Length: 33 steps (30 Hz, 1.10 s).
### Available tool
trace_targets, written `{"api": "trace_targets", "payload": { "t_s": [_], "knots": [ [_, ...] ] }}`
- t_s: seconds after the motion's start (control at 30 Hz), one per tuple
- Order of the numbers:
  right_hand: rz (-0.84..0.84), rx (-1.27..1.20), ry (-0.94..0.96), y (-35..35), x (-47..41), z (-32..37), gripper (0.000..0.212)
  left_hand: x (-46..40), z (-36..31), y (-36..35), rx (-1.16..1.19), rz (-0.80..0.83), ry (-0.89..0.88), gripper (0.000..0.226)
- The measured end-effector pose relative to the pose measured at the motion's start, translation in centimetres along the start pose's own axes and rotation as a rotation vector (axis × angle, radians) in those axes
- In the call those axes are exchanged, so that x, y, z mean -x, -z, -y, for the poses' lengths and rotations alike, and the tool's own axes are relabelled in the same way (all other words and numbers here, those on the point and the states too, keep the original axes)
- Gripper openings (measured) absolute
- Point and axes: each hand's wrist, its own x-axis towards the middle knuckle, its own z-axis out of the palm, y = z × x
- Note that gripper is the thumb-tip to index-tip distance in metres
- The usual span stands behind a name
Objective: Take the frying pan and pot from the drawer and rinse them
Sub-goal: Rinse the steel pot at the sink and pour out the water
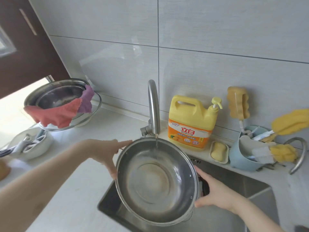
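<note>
- At 9 o'clock of the view, on the white desk [80,173], a white bowl [36,148] holds some utensils; I cannot tell which ones.
- Just behind it, at about 10 o'clock, a steel basin [56,96] sits in a glass bowl [93,111], and a pink cloth [55,114] and a purple cloth [87,99] hang over the basin's rim.
- The left hand [107,153] comes from 8 o'clock and its fingers are closed on the left rim of the pot [157,180].
- The pot, of shiny steel, is in the middle of the view, held tilted over the sink [234,181], its open side towards the camera.
- The faucet [153,106] stands at 12 o'clock of the pot, and a thin stream of water [156,143] falls from it into the pot near the far rim.
- The right hand [215,193] comes from 5 o'clock and is clamped on the dark handle at the pot's right side.
- At 1 o'clock of the pot a yellow detergent bottle [192,121] with a pump stands at the wall.
- Just right of it a yellow soap [218,151] lies in a small dish.
- At 3 o'clock of the view a blue holder [240,158] carries yellow sponge brushes [238,102].
</note>
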Motion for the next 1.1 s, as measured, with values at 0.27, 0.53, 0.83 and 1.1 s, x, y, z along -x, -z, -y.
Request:
{"api": "trace_targets", "payload": {
  "t_s": [0.27, 0.53, 0.83, 1.1],
  "knots": [
    [-0.395, 0.085, 0.363, -2.2, -1.6, 2.1, 0.133, 3.3, 2.8, -5.9, -0.001, -0.659, -0.007, 0.138],
    [-0.120, 0.606, 0.173, 7.2, 0.7, 9.4, 0.136, -2.1, 2.4, -12.3, 0.499, -0.425, -0.095, 0.142],
    [0.138, 0.341, 0.002, 6.7, 2.0, 4.2, 0.117, -1.3, 0.9, -6.0, 0.344, 0.142, -0.057, 0.134],
    [-0.210, 0.096, 0.163, -2.4, -0.6, -2.2, 0.136, -0.3, 0.8, -6.2, -0.030, -0.327, 0.014, 0.142]
  ]
}}
